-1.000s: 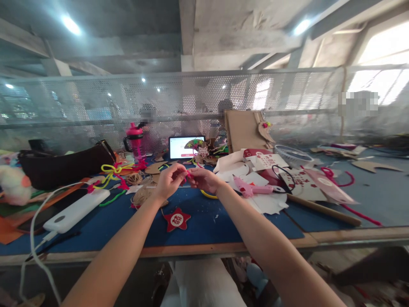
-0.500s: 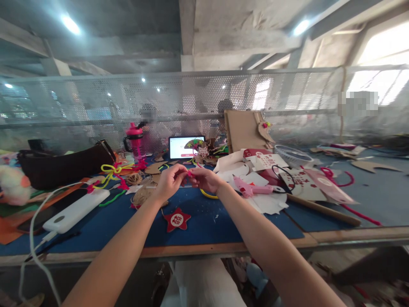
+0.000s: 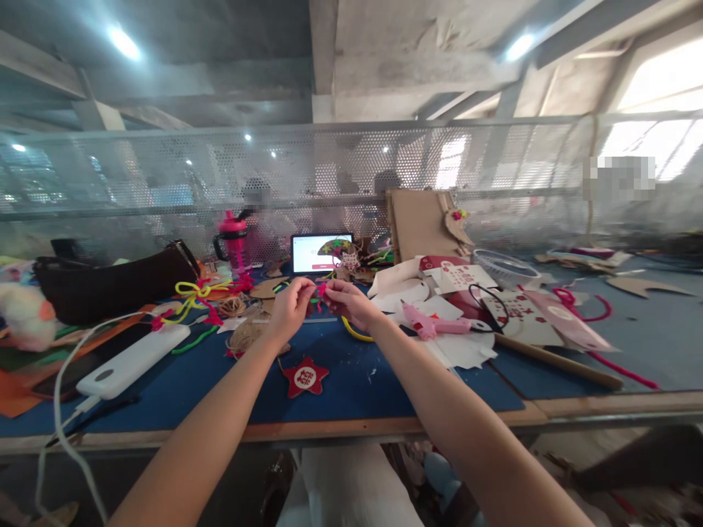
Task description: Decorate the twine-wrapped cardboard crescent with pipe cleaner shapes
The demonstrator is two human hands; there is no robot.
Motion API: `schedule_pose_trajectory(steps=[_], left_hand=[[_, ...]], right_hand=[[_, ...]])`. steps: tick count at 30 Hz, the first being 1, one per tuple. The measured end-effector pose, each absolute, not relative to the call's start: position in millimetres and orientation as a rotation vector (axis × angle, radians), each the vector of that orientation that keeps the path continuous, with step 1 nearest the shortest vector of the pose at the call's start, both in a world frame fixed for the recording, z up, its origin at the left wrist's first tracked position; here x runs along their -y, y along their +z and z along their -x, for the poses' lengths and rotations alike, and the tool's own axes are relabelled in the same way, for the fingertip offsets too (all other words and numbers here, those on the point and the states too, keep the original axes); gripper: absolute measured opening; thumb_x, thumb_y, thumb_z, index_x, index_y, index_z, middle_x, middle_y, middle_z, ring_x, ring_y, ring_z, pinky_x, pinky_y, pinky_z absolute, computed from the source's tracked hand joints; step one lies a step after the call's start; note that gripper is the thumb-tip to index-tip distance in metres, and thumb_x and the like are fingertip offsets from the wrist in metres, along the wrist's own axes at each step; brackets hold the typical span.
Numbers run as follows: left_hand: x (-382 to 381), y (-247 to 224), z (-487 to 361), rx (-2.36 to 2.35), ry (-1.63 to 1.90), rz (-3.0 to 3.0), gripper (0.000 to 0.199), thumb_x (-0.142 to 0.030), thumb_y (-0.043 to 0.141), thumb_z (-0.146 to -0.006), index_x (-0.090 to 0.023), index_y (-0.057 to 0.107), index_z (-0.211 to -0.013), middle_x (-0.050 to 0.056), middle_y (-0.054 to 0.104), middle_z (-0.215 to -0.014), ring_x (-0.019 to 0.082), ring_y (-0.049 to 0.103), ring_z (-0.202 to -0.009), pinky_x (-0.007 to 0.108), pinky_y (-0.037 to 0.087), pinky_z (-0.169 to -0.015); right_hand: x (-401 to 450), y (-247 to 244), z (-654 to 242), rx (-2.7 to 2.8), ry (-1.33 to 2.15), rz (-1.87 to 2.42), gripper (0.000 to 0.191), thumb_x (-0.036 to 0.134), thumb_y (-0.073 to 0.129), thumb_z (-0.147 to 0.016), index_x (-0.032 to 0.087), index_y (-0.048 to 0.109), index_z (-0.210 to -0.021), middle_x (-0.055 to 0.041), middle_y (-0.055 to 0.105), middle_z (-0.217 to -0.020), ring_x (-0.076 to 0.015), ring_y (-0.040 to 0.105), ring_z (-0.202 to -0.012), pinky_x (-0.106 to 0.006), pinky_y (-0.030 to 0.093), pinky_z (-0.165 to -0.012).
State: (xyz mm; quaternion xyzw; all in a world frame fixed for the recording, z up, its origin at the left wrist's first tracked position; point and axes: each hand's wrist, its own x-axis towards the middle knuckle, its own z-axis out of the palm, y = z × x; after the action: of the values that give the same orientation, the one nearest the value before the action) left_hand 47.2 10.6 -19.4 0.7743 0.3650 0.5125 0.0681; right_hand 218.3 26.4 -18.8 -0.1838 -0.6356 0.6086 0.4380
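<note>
Between my hands is a small pink and green piece (image 3: 320, 294), too small to make out well. My right hand (image 3: 349, 303) pinches its right side. My left hand (image 3: 293, 307) has its fingers pressed together at the left of the piece; what its fingertips hold, if anything, is hidden. Below the hands a red star (image 3: 305, 377) with a white round label lies on the blue table mat (image 3: 351, 399). A yellow curved strip (image 3: 356, 331) lies under my right hand, and a ball of twine (image 3: 245, 339) is left of my left hand.
A pink glue gun (image 3: 436, 322) lies on white papers at the right, by a cardboard tube (image 3: 557, 361). A white power bank (image 3: 133, 361) with a cable is at the left. Behind stand a pink bottle (image 3: 233, 245), a lit tablet (image 3: 307, 252) and cardboard (image 3: 420, 225).
My hands have moved slightly apart, and more of the pink piece, with some green, shows between them. The view has shifted slightly.
</note>
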Motion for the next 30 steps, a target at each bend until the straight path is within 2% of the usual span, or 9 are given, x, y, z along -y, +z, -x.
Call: schedule_pose_trajectory(steps=[2, 5, 10, 19, 30], left_hand=[[-16, -22, -45, -1.094, 1.471, -2.167, 0.029, -0.045, 0.041, -0.089, -0.019, 0.054, -0.083, -0.001, 0.056, -0.056, 0.014, 0.053, -0.049, 0.024, 0.041, -0.051], [-23, -25, -44, -1.035, 1.387, -2.011, 0.036, -0.049, 0.044, -0.086, -0.018, 0.054, -0.072, 0.0, 0.055, -0.055, 0.014, 0.054, -0.049, 0.024, 0.041, -0.048], [-25, -28, -47, -0.994, 1.33, -1.919, 0.027, -0.045, 0.056, -0.08, -0.018, 0.056, -0.077, -0.001, 0.058, -0.059, 0.014, 0.055, -0.051, 0.025, 0.045, -0.05], [-23, -29, -48, -0.994, 1.288, -2.064, 0.024, -0.042, 0.049, -0.085, -0.018, 0.053, -0.082, -0.002, 0.055, -0.058, 0.014, 0.055, -0.05, 0.025, 0.045, -0.051], [-18, -23, -48, -0.875, 1.288, -1.946, 0.023, -0.039, 0.056, -0.081, -0.016, 0.053, -0.079, -0.001, 0.055, -0.061, 0.013, 0.056, -0.054, 0.025, 0.047, -0.054]], right_hand=[[-29, -21, -215, 1.638, 1.276, 0.549, 0.024, 0.038, 0.062, -0.074, 0.019, 0.048, -0.075, 0.0033, 0.047, -0.066, -0.0091, 0.043, -0.057, -0.023, 0.033, -0.055], [-32, -25, -212, 1.791, 0.903, 0.674, 0.018, 0.036, 0.056, -0.077, 0.019, 0.05, -0.075, 0.0029, 0.048, -0.065, -0.0104, 0.043, -0.057, -0.024, 0.034, -0.056], [-36, -29, -211, 1.931, 0.61, 0.762, 0.012, 0.029, 0.048, -0.081, 0.019, 0.053, -0.076, 0.0011, 0.051, -0.068, -0.0123, 0.044, -0.062, -0.024, 0.033, -0.059], [-36, -30, -213, 1.97, 0.663, 0.712, 0.013, 0.03, 0.045, -0.084, 0.019, 0.052, -0.079, 0.0009, 0.052, -0.072, -0.0128, 0.047, -0.066, -0.025, 0.035, -0.062], [-37, -29, -214, 1.951, 0.774, 0.64, 0.015, 0.032, 0.045, -0.085, 0.019, 0.05, -0.079, 0.0024, 0.049, -0.07, -0.0108, 0.046, -0.065, -0.023, 0.036, -0.061]])
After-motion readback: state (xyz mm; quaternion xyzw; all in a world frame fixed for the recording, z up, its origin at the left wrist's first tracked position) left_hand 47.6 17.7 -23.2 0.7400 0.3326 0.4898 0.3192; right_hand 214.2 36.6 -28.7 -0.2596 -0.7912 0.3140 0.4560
